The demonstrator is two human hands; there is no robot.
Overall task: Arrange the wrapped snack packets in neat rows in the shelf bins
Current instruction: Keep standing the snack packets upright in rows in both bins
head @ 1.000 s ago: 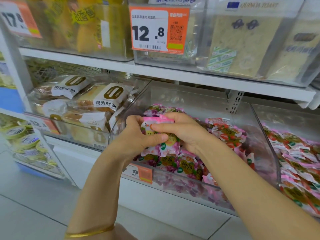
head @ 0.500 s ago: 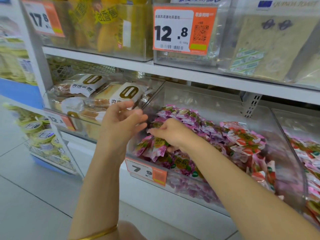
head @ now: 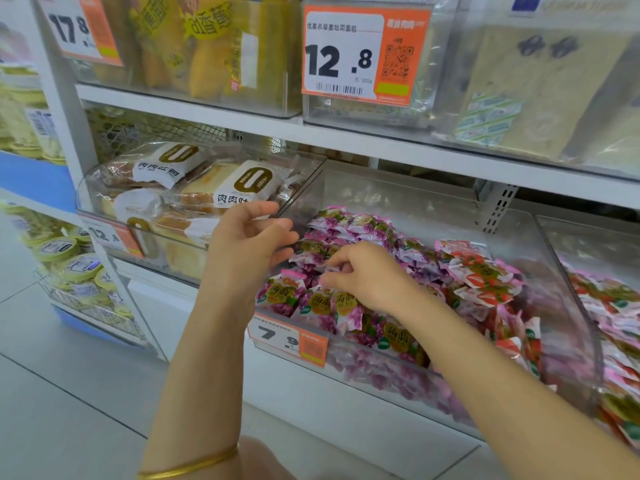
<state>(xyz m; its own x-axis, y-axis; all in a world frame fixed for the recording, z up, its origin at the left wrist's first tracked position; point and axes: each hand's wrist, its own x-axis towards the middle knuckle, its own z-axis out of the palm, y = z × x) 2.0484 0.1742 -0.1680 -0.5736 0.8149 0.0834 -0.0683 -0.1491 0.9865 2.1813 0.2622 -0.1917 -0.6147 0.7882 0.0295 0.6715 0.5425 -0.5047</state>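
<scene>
A clear plastic shelf bin (head: pixel 391 372) holds purple grape snack packets (head: pixel 360 230) on its left side and red strawberry packets (head: pixel 481 275) on its right. My right hand (head: pixel 367 275) reaches into the front left of the bin, fingers curled and pinching the top edge of a purple packet (head: pixel 343 306) in the front row. My left hand (head: pixel 249 244) hovers over the bin's left front corner with fingers spread and relaxed, holding nothing.
A bin of wrapped bread (head: pixel 194 188) stands to the left, another bin of pink packets (head: pixel 616 323) to the right. An upper shelf (head: pixel 346 140) with boxes and a 12.8 price tag (head: pixel 363 53) hangs overhead. A 7.9 tag (head: pixel 287 337) fronts the bin.
Both hands held a stack of purple packets above the bin a second ago. The stack now lies in the bin; my left hand has let go and my right hand fingers the front row.
</scene>
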